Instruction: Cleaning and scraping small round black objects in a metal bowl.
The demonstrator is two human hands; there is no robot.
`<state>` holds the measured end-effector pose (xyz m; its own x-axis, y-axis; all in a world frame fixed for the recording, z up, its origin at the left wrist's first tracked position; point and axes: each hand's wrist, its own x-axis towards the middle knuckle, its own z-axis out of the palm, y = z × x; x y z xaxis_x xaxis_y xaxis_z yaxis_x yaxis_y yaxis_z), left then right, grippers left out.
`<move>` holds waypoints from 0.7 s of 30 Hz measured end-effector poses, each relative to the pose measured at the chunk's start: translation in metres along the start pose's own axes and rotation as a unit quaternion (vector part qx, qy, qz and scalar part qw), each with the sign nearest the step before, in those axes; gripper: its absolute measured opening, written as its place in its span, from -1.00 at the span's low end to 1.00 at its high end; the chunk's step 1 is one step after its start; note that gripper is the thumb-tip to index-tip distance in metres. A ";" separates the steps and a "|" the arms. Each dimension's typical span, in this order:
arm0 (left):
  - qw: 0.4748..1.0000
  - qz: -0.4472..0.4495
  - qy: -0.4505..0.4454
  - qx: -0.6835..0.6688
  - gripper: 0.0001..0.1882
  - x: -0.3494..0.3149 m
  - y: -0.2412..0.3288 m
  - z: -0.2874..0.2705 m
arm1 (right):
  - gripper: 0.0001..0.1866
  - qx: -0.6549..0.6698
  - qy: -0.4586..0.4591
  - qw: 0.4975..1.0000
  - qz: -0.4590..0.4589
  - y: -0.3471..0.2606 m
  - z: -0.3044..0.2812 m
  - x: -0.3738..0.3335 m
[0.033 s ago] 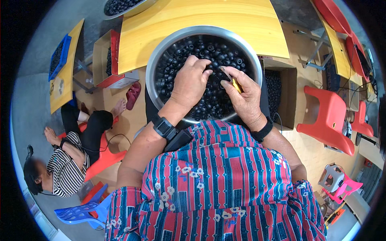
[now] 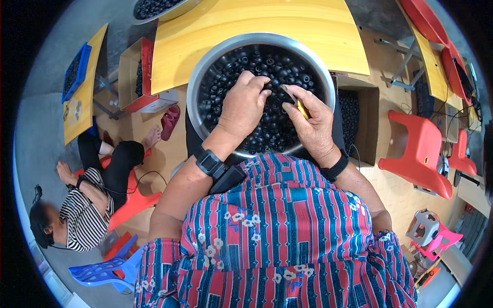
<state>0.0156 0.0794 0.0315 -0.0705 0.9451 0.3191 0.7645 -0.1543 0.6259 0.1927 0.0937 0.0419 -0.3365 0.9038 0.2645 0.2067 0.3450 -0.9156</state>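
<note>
A wide steel basin (image 2: pixel 197 105) sits in front of me, filled with small round black parts (image 2: pixel 267 131), several with a hole in the middle. Over its left half, my left hand (image 2: pixel 245 102) has its fingers curled in and thumb near the index finger; whatever they pinch is hidden. My right hand (image 2: pixel 313 123) is over the right side, closed around a small knife (image 2: pixel 303 109) with a yellow handle. Its thin blade points up and left, toward my left fingertips. The two hands are slightly apart.
A yellow table (image 2: pixel 257 18) stands beyond the basin. Cardboard boxes holding black parts flank it, one red and white (image 2: pixel 145 77), one brown (image 2: pixel 368 118). A red stool (image 2: pixel 413 146) stands right. At left, another person (image 2: pixel 95 190) sits near a blue crate (image 2: pixel 77 74).
</note>
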 end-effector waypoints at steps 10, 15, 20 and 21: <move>0.940 -0.122 -0.101 -0.302 -0.77 -0.025 0.003 -0.022 | -0.71 0.003 -0.013 0.999 -0.036 0.012 0.005 0.000; 0.896 -0.179 -0.143 -0.380 -0.77 -0.042 -0.001 -0.028 | -0.71 0.020 -0.093 0.994 -0.047 0.009 0.008 0.001; 0.886 -0.155 -0.139 -0.415 -0.76 -0.047 -0.001 -0.030 | -0.67 0.040 -0.128 0.990 -0.040 0.010 0.009 -0.001; 0.890 -0.145 -0.139 -0.409 -0.76 -0.048 -0.001 -0.030 | -0.66 0.039 -0.144 0.988 -0.035 0.007 0.009 0.000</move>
<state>-0.0013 0.0256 0.0371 0.0596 0.9966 -0.0574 0.0106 0.0568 0.9983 0.1865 0.0936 0.0324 -0.5974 0.7648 0.2415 0.1065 0.3741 -0.9213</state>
